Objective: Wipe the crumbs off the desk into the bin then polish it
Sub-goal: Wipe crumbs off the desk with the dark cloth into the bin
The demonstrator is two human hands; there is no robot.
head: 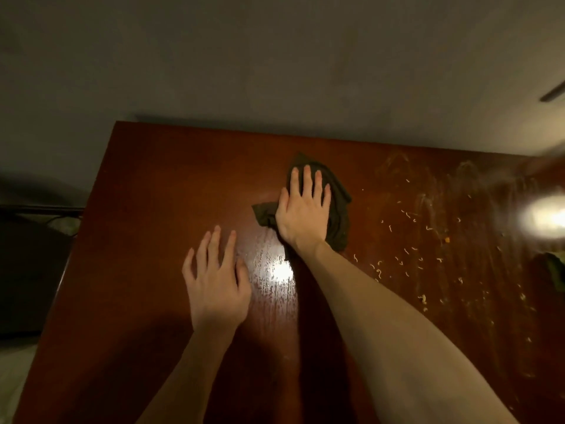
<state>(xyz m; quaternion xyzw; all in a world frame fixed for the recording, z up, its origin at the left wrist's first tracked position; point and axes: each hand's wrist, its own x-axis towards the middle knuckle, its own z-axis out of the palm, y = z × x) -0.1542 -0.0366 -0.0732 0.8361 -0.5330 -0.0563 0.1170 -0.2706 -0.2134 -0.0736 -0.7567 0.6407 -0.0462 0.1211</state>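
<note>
A reddish-brown wooden desk (pixel 146 209) fills the view. My right hand (pixel 304 209) presses flat, fingers straight, on a dark green cloth (pixel 339 215) near the desk's middle. My left hand (pixel 215 281) rests flat on the bare wood to the left and nearer me, fingers spread. Pale crumbs (pixel 406 255) lie scattered over the right part of the desk, with smeared streaks (pixel 428 191) behind them. No bin is visible.
A grey wall (pixel 275 56) rises behind the desk's far edge. A bright lamp glare (pixel 544 217) sits at the right edge, with a dim greenish object (pixel 555 270) below it. Dark furniture (pixel 27 270) stands left of the desk.
</note>
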